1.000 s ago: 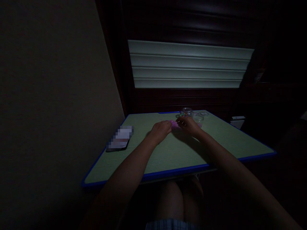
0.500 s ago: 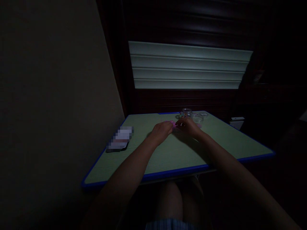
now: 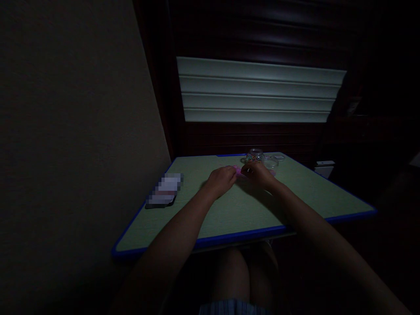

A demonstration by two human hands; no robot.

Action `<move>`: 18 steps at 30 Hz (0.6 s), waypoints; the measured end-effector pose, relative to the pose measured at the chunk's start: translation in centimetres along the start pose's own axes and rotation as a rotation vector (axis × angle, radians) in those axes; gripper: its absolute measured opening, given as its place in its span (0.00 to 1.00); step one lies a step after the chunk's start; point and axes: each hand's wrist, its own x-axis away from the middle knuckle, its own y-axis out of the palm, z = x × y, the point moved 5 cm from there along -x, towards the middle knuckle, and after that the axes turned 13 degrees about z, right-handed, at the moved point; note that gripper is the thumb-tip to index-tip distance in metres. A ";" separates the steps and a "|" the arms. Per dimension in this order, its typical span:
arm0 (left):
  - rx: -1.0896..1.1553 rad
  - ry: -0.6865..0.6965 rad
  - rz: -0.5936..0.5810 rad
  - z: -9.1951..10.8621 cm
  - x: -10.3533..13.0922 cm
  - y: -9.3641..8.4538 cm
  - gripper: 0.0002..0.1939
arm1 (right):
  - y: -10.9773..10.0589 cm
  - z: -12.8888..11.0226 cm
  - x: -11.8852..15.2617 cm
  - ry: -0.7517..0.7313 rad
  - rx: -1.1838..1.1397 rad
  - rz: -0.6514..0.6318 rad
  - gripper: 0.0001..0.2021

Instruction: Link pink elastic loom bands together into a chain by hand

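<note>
My left hand (image 3: 223, 179) has its fingers closed on a small pink thing (image 3: 239, 172), whose kind is too dim and small to tell. Close beside it on the right, my right hand (image 3: 257, 173) is bent in a pinch at the pink thing's right end; whatever its fingertips hold is hidden. Just behind the right hand stands a clear jar (image 3: 256, 154) with small colourful pieces in it. A second clear container (image 3: 271, 164), with something pink low inside, is partly covered by that hand.
The light green table (image 3: 203, 227) has a blue rim. On its left side lies a blurred-out flat object (image 3: 166, 190). A clear round lid (image 3: 278, 158) rests near the far right corner. A wall (image 3: 82, 131) rises close on the left.
Both hands stay nearly in place around the pink thing. The left fingers have shifted very slightly, and the right fingertips have barely moved.
</note>
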 end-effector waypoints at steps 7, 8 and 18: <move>0.117 -0.145 -0.002 -0.9 -0.1 0.2 0.12 | -0.6 -0.3 -0.3 -0.012 -0.007 0.053 0.07; 0.166 -0.183 0.003 -1.2 -0.1 0.4 0.12 | -0.8 -0.4 -0.3 -0.015 -0.012 0.063 0.07; 0.686 -0.437 0.046 -2.5 -0.2 2.5 0.15 | -1.4 -1.4 -0.3 -0.037 -0.048 0.096 0.07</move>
